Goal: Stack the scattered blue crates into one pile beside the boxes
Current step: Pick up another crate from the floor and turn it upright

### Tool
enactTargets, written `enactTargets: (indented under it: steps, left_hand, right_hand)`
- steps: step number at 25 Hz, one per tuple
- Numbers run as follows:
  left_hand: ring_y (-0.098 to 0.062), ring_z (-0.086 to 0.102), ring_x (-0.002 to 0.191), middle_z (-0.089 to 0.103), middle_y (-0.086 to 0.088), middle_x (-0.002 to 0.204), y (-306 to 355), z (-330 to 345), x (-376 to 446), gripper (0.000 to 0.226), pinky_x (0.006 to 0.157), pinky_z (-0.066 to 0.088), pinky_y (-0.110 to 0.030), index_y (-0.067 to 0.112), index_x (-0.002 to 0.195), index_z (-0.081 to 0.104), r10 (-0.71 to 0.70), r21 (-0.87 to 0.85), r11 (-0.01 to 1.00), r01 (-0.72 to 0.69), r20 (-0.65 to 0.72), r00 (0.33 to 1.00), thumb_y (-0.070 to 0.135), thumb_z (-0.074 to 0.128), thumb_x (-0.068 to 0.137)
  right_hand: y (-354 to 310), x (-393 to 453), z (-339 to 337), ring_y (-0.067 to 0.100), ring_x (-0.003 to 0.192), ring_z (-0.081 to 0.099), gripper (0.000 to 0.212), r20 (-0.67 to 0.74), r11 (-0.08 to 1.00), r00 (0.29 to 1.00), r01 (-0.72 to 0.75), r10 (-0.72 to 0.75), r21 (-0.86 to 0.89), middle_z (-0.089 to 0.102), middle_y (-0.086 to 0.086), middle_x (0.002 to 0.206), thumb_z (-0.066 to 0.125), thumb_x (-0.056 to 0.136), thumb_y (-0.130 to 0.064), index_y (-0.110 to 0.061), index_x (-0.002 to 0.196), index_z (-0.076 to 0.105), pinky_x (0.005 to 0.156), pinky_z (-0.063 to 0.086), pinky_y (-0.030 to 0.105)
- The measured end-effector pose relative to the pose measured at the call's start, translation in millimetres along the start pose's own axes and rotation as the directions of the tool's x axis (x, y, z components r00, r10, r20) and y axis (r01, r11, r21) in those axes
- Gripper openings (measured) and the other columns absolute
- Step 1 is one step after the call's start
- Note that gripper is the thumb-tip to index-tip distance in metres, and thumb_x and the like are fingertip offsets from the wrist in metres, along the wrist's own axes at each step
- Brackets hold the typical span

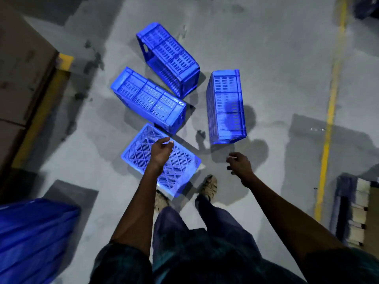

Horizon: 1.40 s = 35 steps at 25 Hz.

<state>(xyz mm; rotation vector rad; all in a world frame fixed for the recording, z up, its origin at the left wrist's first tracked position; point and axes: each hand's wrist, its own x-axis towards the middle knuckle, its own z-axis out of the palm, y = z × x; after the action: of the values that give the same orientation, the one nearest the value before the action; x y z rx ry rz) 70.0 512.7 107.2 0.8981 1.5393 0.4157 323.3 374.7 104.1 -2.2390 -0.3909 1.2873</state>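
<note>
Several blue slatted crates lie scattered on the grey floor. The nearest crate lies upside down at my feet. Another crate lies on its side just beyond it, a third lies tipped farther back, and one lies on its side to the right. My left hand hovers over the nearest crate with loosely curled fingers and holds nothing. My right hand hangs over bare floor near the right crate's near end, fingers relaxed and empty.
A stack of blue crates shows at the lower left. Cardboard boxes stand at the left behind a yellow floor line. Another yellow line runs down the right. Stacked items sit at the right edge. My feet stand by the nearest crate.
</note>
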Motion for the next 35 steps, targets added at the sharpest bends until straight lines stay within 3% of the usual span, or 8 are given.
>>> enactTargets:
  steps: [7, 10, 13, 19, 23, 28, 32, 35]
  left_hand:
    - [-0.004, 0.055, 0.047, 0.061, -0.012, 0.081, -116.4, 19.1, 78.1, 0.018, 0.042, 0.038, -0.016, 0.008, 0.113, 0.059, -0.225, -0.083, 0.973, 0.214, -0.165, 0.96, 0.002, 0.059, 0.096]
    - [-0.016, 0.059, 0.074, 0.06, -0.015, 0.091, -183.9, 18.7, 127.8, 0.015, 0.049, 0.038, -0.014, 0.008, 0.107, 0.06, -0.269, -0.079, 0.963, 0.259, -0.181, 0.946, 0.0, 0.061, 0.094]
    - [-0.022, 0.053, 0.091, 0.06, -0.011, 0.086, -232.3, 11.1, 185.1, 0.015, 0.054, 0.042, -0.009, 0.005, 0.107, 0.059, -0.246, -0.02, 0.969, 0.247, -0.198, 0.949, -0.003, 0.058, 0.094]
    - [-0.023, 0.058, 0.073, 0.062, -0.014, 0.08, -305.3, -29.4, 278.4, 0.027, 0.07, 0.04, -0.029, 0.0, 0.118, 0.064, -0.03, 0.369, 0.925, 0.087, -0.159, 0.987, 0.008, 0.065, 0.092]
    - [-0.035, 0.067, 0.093, 0.069, -0.025, 0.099, -330.1, -47.3, 318.4, 0.031, 0.08, 0.049, -0.036, 0.002, 0.122, 0.062, 0.001, 0.437, 0.897, 0.068, -0.155, 0.988, 0.01, 0.064, 0.092]
    - [-0.03, 0.066, 0.099, 0.068, -0.015, 0.109, -352.1, -43.6, 337.0, 0.033, 0.088, 0.048, -0.037, 0.002, 0.125, 0.06, 0.017, 0.489, 0.871, 0.043, -0.118, 0.993, 0.014, 0.062, 0.094]
    - [-0.031, 0.066, 0.103, 0.069, -0.018, 0.111, -362.9, -37.7, 317.1, 0.029, 0.092, 0.049, -0.037, 0.0, 0.12, 0.063, 0.033, 0.539, 0.842, 0.006, -0.062, 0.998, 0.011, 0.063, 0.093]
    - [-0.032, 0.064, 0.112, 0.067, -0.022, 0.121, -361.4, -36.5, 287.0, 0.039, 0.095, 0.046, -0.033, -0.003, 0.128, 0.059, 0.069, 0.546, 0.837, -0.041, -0.031, 0.997, 0.008, 0.066, 0.091]
  right_hand:
    - [37.1, 101.7, 82.0, 0.033, 0.079, 0.07, 0.044, 0.077, 0.991, 0.997, 0.012, -0.002, -0.136, 0.071, 0.011, 0.091, 0.056, 0.084, -0.043, -0.015, 0.116, 0.062, 0.071, 0.053, 0.043]
    - [108.6, 183.9, 145.7, 0.037, 0.094, 0.07, 0.062, 0.114, 0.977, 0.992, -0.024, 0.049, -0.211, 0.069, 0.005, 0.084, 0.05, 0.069, -0.058, -0.02, 0.116, 0.063, 0.088, 0.052, 0.052]
    - [140.7, 213.9, 202.4, 0.036, 0.097, 0.068, 0.055, 0.095, 0.961, 0.989, -0.087, 0.116, -0.263, 0.072, 0.011, 0.095, 0.053, 0.075, -0.048, -0.016, 0.12, 0.06, 0.095, 0.051, 0.053]
    - [214.2, 263.5, 285.9, 0.04, 0.124, 0.05, 0.055, -0.055, 0.952, 0.989, -0.145, 0.135, -0.27, 0.054, 0.029, 0.131, 0.063, 0.092, -0.02, 0.005, 0.137, 0.045, 0.104, 0.036, 0.04]
    - [252.5, 293.4, 324.3, 0.034, 0.107, 0.063, 0.078, -0.236, 0.889, 0.887, -0.435, 0.397, -0.14, 0.064, 0.021, 0.119, 0.064, 0.069, -0.062, -0.005, 0.121, 0.058, 0.093, 0.051, 0.043]
    - [271.5, 288.7, 360.8, 0.015, 0.073, 0.056, 0.042, 0.094, 0.763, 0.8, -0.595, 0.593, 0.253, 0.062, 0.009, 0.104, 0.07, 0.089, -0.035, -0.013, 0.12, 0.052, 0.083, 0.051, 0.04]
    - [300.8, 295.3, 371.4, 0.016, 0.082, 0.062, 0.065, 0.047, 0.815, 0.855, -0.507, 0.516, 0.279, 0.063, 0.008, 0.12, 0.076, 0.073, -0.049, -0.016, 0.123, 0.052, 0.06, 0.049, 0.032]
    - [269.5, 277.7, 354.3, 0.034, 0.091, 0.07, 0.061, -0.03, 0.93, 0.931, -0.36, 0.363, 0.076, 0.07, 0.014, 0.099, 0.075, 0.056, -0.061, -0.015, 0.095, 0.061, 0.076, 0.058, 0.052]
